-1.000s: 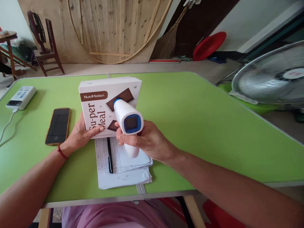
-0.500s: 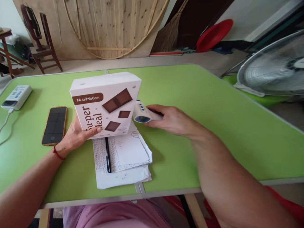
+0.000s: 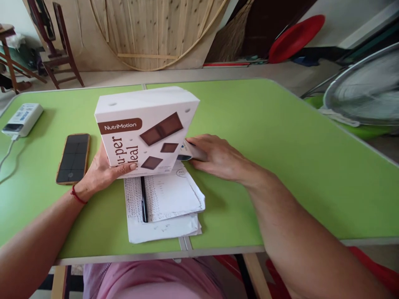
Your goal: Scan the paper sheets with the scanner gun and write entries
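Observation:
My left hand (image 3: 101,168) is closed on the lower left edge of a white NutriMotion box (image 3: 134,143), its thumb lying across the front. Brown chocolate-like squares are printed on that box, which is held upright and tilted above a stack of papers (image 3: 168,203). At the box's right side, my right hand (image 3: 215,158) grips a white handheld device (image 3: 191,150) with blue marks and a dark window. The box partly covers the device's head; whether they touch I cannot tell. On the papers lies a black pen (image 3: 144,201), its upper end hidden by the box.
A phone (image 3: 73,158) in an orange-edged case lies left of my left hand. Beyond it sits a white power bank (image 3: 23,119) with a cable. These rest on a green folding table (image 3: 249,116). A large fan (image 3: 368,87) stands past the right edge.
The device in my right hand has moved left behind the box's right edge, so less of it shows. The box looks turned slightly and nearer. The view has shifted a little.

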The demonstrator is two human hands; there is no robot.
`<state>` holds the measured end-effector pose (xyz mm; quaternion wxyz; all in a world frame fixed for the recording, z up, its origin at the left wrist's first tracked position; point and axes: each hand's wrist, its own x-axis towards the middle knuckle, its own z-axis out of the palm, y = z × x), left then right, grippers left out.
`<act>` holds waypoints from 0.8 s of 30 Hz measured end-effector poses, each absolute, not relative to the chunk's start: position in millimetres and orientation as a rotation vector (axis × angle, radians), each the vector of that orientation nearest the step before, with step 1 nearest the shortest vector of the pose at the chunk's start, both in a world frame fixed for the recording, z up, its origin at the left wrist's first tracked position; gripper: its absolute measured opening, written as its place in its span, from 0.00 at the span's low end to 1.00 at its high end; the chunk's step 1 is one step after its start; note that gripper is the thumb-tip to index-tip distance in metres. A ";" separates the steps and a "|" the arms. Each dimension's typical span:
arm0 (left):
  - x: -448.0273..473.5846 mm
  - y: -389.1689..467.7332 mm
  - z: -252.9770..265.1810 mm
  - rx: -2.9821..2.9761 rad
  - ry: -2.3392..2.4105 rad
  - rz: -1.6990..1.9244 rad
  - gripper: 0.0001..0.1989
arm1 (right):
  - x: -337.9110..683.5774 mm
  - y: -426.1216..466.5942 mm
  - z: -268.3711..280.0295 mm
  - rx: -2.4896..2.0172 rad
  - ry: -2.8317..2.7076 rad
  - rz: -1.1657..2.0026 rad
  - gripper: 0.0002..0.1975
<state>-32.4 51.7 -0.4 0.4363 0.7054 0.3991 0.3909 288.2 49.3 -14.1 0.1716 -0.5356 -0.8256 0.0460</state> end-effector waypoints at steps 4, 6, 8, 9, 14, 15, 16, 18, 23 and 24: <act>-30.6 52.1 0.5 1.697 1.044 1.066 0.29 | 284.4 40.7 -7.1 -1.290 -2.250 -0.082 0.13; -29.3 53.3 1.8 1.652 1.021 1.135 0.28 | 275.4 34.5 -1.9 -1.133 -2.238 -0.077 0.05; -28.9 56.2 2.0 1.636 1.005 1.243 0.28 | 261.3 28.2 1.7 -0.952 -2.281 -0.013 0.07; -29.3 58.4 1.3 1.641 1.010 1.299 0.28 | 253.0 25.1 2.3 -0.860 -2.299 0.013 0.07; -35.0 70.3 -9.3 1.726 1.072 1.419 0.29 | 215.1 10.7 -5.8 -0.614 -2.423 0.064 0.16; -36.0 72.0 -11.9 1.740 1.073 1.425 0.31 | 210.9 8.4 -8.8 -0.595 -2.466 0.068 0.19; -36.8 73.2 -14.2 1.752 1.071 1.428 0.33 | 208.1 6.2 -11.7 -0.584 -2.511 0.067 0.21; -37.4 74.3 -17.8 1.778 1.061 1.428 0.36 | 205.7 2.9 -16.4 -0.581 -2.601 0.044 0.24; -36.6 74.9 -21.9 1.841 1.038 1.426 0.37 | 206.0 -1.1 -15.8 -0.638 -2.652 -0.044 0.17; -36.9 75.8 -22.7 1.849 1.029 1.421 0.37 | 206.3 -1.4 -14.2 -0.643 -2.643 -0.066 0.15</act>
